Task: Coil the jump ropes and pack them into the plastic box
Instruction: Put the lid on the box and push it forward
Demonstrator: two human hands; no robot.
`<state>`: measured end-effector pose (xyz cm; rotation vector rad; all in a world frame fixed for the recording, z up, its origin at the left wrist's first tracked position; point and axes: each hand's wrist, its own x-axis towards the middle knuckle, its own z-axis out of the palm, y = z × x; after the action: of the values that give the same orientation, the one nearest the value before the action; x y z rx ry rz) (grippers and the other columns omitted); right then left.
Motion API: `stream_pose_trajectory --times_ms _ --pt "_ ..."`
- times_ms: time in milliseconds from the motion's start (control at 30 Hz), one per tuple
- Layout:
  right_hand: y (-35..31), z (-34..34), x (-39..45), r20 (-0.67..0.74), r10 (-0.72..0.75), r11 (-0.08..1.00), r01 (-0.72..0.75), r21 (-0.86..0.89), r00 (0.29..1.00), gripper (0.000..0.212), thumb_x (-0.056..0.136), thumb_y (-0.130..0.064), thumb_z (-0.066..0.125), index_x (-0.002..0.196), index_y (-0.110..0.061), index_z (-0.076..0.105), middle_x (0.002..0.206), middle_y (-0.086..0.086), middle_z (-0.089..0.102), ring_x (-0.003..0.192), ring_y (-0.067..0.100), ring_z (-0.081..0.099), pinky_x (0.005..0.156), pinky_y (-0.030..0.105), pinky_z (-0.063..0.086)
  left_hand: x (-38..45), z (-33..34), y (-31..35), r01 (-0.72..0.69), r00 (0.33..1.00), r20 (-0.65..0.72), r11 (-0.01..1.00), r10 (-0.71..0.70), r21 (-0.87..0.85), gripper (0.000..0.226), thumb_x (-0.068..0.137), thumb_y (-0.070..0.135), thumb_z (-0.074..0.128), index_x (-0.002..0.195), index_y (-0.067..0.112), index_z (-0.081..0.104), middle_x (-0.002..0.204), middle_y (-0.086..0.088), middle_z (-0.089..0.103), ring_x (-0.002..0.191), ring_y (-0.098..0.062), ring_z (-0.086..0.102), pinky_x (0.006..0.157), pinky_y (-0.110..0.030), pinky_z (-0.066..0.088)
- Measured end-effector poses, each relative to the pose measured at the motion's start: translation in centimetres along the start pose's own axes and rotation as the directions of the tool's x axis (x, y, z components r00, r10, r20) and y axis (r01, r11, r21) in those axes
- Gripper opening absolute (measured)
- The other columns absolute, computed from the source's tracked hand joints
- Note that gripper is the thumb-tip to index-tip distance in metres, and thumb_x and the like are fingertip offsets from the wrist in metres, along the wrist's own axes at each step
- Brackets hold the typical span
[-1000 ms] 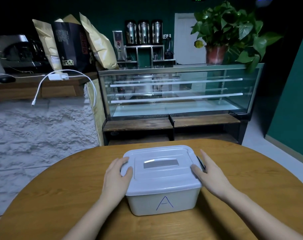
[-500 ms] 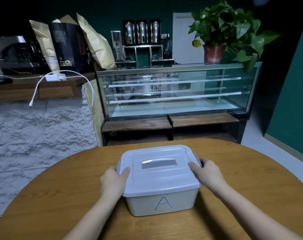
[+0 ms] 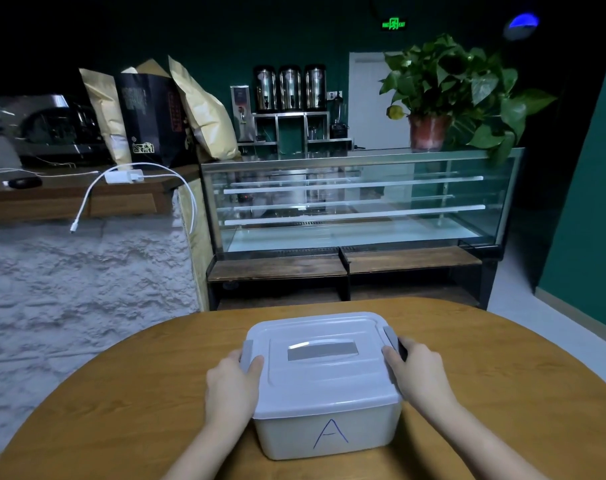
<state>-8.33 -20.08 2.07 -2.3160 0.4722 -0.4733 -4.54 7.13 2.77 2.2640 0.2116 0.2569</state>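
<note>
A white plastic box (image 3: 324, 434) marked with a blue letter A stands on the round wooden table (image 3: 128, 403), its lid (image 3: 315, 379) on. My left hand (image 3: 230, 386) grips the grey latch on the box's left side, thumb on the lid. On the other side my right hand (image 3: 416, 372) grips the right grey latch, which stands lifted outward. A dark strip shows under my right fingers. No jump rope is visible; the box's inside is hidden.
A glass display case (image 3: 357, 202) with a potted plant (image 3: 450, 98) on top stands beyond the table. A white stone counter (image 3: 80, 289) with bags and a white charger cable (image 3: 128, 174) is at the left.
Both hands went from lying flat along the lid's sides to curling round the side latches. The latches now stand out from the lid. The camera view tilted up.
</note>
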Motion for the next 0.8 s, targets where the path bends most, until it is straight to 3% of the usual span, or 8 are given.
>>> stream_pose_trajectory --times_ms 200,333,433,567,667,733,800 --pt "-0.1 0.0 0.0 0.001 0.001 1.000 -0.001 0.003 1.000 0.026 0.099 -0.032 0.054 0.108 -0.011 0.065 0.086 0.005 0.069 0.085 0.026 0.062 0.074 0.038 0.052 0.1 0.7 -0.1 -0.004 1.000 -0.008 1.000 0.004 0.002 0.039 0.102 0.036 0.053 0.133 0.013 0.057 0.113 -0.011 0.070 0.107 -0.035 0.060 0.080 -0.039 0.049" --pt "0.1 0.3 0.8 0.012 0.007 1.000 -0.007 -0.004 1.000 0.027 0.099 -0.032 0.053 0.109 -0.011 0.065 0.089 0.006 0.070 0.086 0.027 0.063 0.071 0.036 0.050 0.7 1.2 0.1 -0.058 0.998 -0.024 0.998 0.059 0.033 0.042 0.103 0.028 0.051 0.142 0.012 0.051 0.123 -0.014 0.068 0.113 -0.036 0.059 0.079 -0.036 0.044" --pt "0.0 0.7 2.0 0.016 0.008 1.000 -0.007 -0.022 1.000 0.027 0.099 -0.034 0.051 0.106 -0.011 0.065 0.086 0.005 0.069 0.081 0.026 0.062 0.069 0.037 0.051 1.4 1.8 0.2 -0.125 0.992 -0.028 0.991 0.127 0.053 0.041 0.103 0.019 0.051 0.143 0.011 0.052 0.137 -0.009 0.062 0.125 -0.032 0.054 0.094 -0.034 0.042" --pt "-0.2 1.2 3.6 0.008 0.016 0.999 -0.015 -0.046 1.000 0.028 0.099 -0.035 0.049 0.102 -0.010 0.063 0.081 0.006 0.067 0.073 0.025 0.059 0.064 0.038 0.049 3.3 2.7 0.6 -0.162 0.986 -0.033 0.984 0.165 0.078 0.038 0.103 0.017 0.050 0.141 0.013 0.055 0.140 -0.003 0.059 0.126 -0.027 0.054 0.095 -0.032 0.042" --pt "-0.3 1.7 5.1 0.008 0.012 0.999 -0.011 -0.040 1.000 0.028 0.099 -0.035 0.048 0.099 -0.011 0.061 0.078 0.005 0.067 0.073 0.025 0.061 0.068 0.041 0.052 5.3 3.6 0.6 -0.227 0.972 -0.032 0.962 0.234 0.150 0.036 0.102 0.014 0.049 0.137 0.014 0.059 0.142 -0.001 0.057 0.127 -0.024 0.052 0.094 -0.030 0.042" --pt "-0.2 2.0 6.0 0.026 -0.029 0.995 0.031 -0.091 0.999 0.027 0.100 -0.037 0.044 0.105 -0.015 0.059 0.089 0.005 0.069 0.083 0.026 0.062 0.076 0.041 0.054 6.6 4.2 0.5 -0.297 0.952 -0.002 0.929 0.305 0.218 0.038 0.102 0.009 0.049 0.137 0.016 0.060 0.150 -0.001 0.050 0.140 -0.020 0.041 0.106 -0.027 0.036" --pt "0.2 2.3 7.2 0.037 -0.202 0.918 0.203 -0.342 0.979 0.037 0.098 -0.034 0.049 0.130 -0.016 0.055 0.128 0.005 0.065 0.115 0.030 0.059 0.095 0.038 0.051 7.6 4.5 0.6 -0.416 0.907 0.067 0.864 0.415 0.282 0.047 0.100 0.004 0.047 0.142 0.025 0.056 0.158 0.004 0.041 0.150 -0.015 0.027 0.117 -0.025 0.024"
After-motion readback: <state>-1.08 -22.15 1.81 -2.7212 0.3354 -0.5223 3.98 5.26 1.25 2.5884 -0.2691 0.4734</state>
